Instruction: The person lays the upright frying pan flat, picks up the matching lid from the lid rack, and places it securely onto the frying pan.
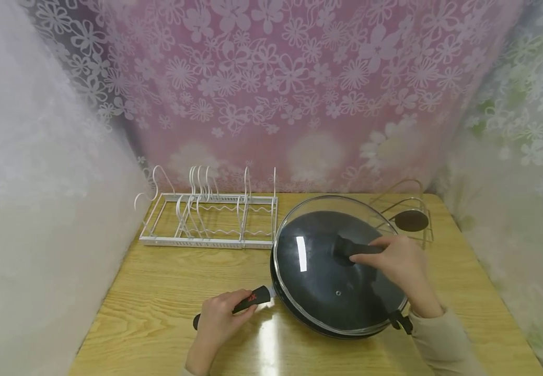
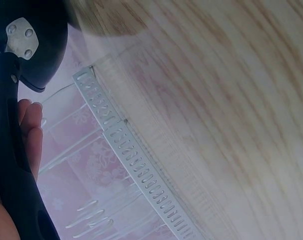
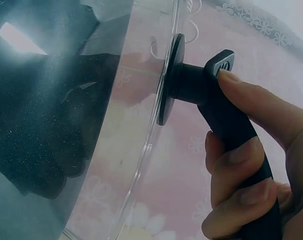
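My left hand [image 1: 220,314] grips the long black handle [image 1: 258,296] of a dark, deep frying pan [image 2: 46,30]. Silver rivets fix that handle to the pan in the left wrist view. Over the pan is a round glass lid [image 1: 315,292] with a metal rim, tilted and set a little toward the back, so its far edge reaches past the pan. With thumb and curled fingers, my right hand [image 1: 400,263] holds the lid's black upright handle [image 3: 231,115]. A small black side grip [image 1: 402,321] shows beside my right sleeve. The lid's contact with the pan is unclear.
A white wire rack [image 1: 191,242] with upright loops stands at the back left of the wooden table [image 1: 168,292]. Behind the lid, at the back right, is a wire stand with a dark round disc [image 1: 411,220]. Flowered curtains [image 1: 252,104] hang around the table.
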The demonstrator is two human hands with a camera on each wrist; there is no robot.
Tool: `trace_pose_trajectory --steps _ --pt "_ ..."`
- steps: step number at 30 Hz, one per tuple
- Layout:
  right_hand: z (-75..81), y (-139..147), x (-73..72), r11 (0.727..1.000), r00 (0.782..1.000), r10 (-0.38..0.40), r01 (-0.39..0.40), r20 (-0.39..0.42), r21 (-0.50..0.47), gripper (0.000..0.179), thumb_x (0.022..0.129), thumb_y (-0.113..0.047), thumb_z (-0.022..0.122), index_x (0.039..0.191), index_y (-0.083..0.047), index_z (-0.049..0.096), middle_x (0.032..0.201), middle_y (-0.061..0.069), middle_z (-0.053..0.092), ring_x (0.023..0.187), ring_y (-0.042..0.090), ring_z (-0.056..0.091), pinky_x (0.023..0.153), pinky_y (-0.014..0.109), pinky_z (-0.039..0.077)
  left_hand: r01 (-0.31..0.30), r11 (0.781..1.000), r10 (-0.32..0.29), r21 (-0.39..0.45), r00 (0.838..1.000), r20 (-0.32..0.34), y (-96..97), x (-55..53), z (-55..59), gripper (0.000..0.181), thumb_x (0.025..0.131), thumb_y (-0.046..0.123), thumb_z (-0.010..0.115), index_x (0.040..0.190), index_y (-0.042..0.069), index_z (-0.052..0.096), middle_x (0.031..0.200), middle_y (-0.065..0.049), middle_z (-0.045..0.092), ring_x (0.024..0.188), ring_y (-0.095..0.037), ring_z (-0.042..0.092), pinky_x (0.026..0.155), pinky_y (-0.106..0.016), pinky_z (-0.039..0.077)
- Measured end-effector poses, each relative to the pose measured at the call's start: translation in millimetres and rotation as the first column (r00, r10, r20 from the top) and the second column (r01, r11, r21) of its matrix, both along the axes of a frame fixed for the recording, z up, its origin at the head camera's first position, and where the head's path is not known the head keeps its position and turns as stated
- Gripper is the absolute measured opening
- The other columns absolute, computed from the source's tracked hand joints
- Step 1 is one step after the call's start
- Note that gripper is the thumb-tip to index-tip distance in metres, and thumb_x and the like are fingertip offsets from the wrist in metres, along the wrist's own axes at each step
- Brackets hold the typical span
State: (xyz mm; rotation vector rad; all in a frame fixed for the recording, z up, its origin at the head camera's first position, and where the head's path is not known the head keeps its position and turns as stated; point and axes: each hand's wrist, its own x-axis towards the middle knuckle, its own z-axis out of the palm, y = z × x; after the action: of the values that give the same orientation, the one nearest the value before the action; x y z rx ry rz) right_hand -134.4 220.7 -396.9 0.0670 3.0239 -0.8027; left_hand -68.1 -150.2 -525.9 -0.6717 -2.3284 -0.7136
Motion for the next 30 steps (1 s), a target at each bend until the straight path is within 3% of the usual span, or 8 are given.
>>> trace_pose_trajectory --steps 5,11,20,30 --pt "-1.9 -4 -2.7 1.0 1.0 0.005 -0.005 0.018 0.021 0.074 0.064 -0.068 0.08 0.107 -0.008 0.077 0.109 0.02 0.071 0.06 0.017 0.06 0.042 0.032 0.043 -0.004 1.0 0.004 -0.001 1.0 0.005 0.0 0.2 -2.1 0.03 0.063 0.016 0.09 0.089 0.011 0.076 0.079 0.0 0.075 0.061 -0.009 0.069 0.051 -0.019 0.051" --pt "-6.8 -4 -7.5 1.0 0.999 0.022 -0.022 0.041 -0.003 0.071 0.065 -0.065 0.081 0.107 -0.008 0.077 0.109 0.018 0.071 0.065 0.018 0.062 0.045 0.032 0.045 -0.001 1.0 0.001 0.003 1.0 -0.01 1.0 -0.1 -2.3 0.03 0.062 0.016 0.091 0.088 0.01 0.076 0.079 0.0 0.075 0.06 -0.01 0.069 0.05 -0.019 0.052" --pt "-13.6 -4 -13.0 0.999 0.998 0.039 -0.04 0.043 0.011 0.072 0.064 -0.067 0.081 0.106 -0.008 0.077 0.107 0.015 0.072 0.084 0.03 0.067 0.053 0.033 0.048 -0.012 1.0 0.012 -0.001 1.0 0.002 -0.4 -0.4 -1.8 0.03 0.063 0.017 0.09 0.089 0.011 0.076 0.08 0.0 0.075 0.062 -0.01 0.07 0.052 -0.02 0.053" --pt "-16.9 -5 -15.8 0.999 0.996 0.029 -0.03 0.08 0.015 0.074 0.063 -0.065 0.082 0.108 -0.006 0.076 0.108 0.016 0.072 0.083 0.031 0.067 0.052 0.033 0.047 -0.012 1.0 0.012 -0.004 1.0 0.017 -0.9 -0.5 -2.1 0.03 0.063 0.017 0.091 0.089 0.011 0.076 0.078 0.001 0.075 0.059 -0.008 0.068 0.049 -0.018 0.05"
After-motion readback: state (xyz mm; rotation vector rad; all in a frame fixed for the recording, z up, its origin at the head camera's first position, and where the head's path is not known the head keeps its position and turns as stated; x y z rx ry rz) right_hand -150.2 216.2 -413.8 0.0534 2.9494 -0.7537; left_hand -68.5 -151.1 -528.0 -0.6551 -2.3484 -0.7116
